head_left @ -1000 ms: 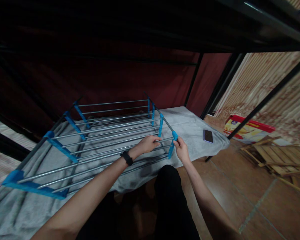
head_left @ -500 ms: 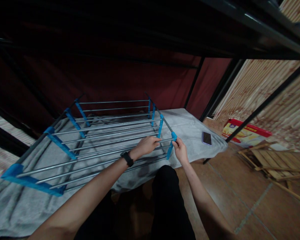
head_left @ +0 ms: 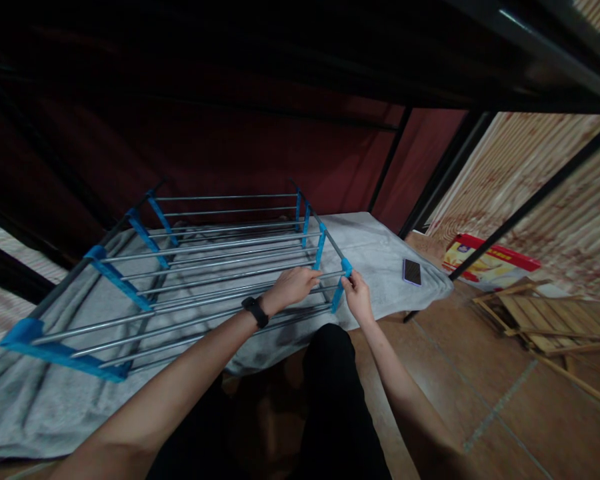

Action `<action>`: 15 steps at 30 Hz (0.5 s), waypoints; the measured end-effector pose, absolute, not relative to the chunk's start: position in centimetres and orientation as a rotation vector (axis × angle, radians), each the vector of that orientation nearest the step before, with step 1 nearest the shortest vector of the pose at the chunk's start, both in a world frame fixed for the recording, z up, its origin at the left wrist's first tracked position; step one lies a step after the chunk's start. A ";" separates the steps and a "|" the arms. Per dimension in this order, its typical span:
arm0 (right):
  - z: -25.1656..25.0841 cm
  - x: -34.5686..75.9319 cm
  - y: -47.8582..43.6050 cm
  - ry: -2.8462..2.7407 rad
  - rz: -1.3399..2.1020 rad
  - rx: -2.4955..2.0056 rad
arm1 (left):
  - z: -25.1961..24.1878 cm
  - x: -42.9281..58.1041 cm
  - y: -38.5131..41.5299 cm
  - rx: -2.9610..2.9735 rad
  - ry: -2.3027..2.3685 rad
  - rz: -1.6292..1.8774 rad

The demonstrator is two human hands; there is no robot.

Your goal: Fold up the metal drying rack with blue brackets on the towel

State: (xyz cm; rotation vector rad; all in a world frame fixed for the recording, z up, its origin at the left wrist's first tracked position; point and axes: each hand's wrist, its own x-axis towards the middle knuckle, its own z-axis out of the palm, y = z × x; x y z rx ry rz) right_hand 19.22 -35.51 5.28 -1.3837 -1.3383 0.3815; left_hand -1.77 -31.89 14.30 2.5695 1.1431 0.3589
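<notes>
A rack of grey metal tubes (head_left: pixel 220 251) with blue plastic brackets (head_left: pixel 121 285) lies across a grey blanket (head_left: pixel 375 247). My left hand (head_left: pixel 294 287), with a black band on the wrist, is closed around a front tube near the rack's right end. At the front right corner, my right hand (head_left: pixel 357 295) pinches the rack just under the top of a blue bracket (head_left: pixel 338 293). Its fingertips are partly hidden behind the bracket. The two hands are a short way apart.
A phone (head_left: pixel 412 272) lies on the blanket at the right. On the tiled floor (head_left: pixel 445 360) are a red and yellow box (head_left: pixel 495 262) and a folded wooden item (head_left: pixel 555 319). Black metal posts (head_left: pixel 535 197) and a dark frame overhead surround the bed.
Both hands keep their hold on the rack and have barely moved. The whole view has shifted slightly, with the rack, phone and box appearing a little higher.
</notes>
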 end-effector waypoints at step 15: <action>-2.2 19.3 -37.4 -1.173 0.716 -1.405 | 3.2 -1.1 -39.4 2.714 1.200 0.373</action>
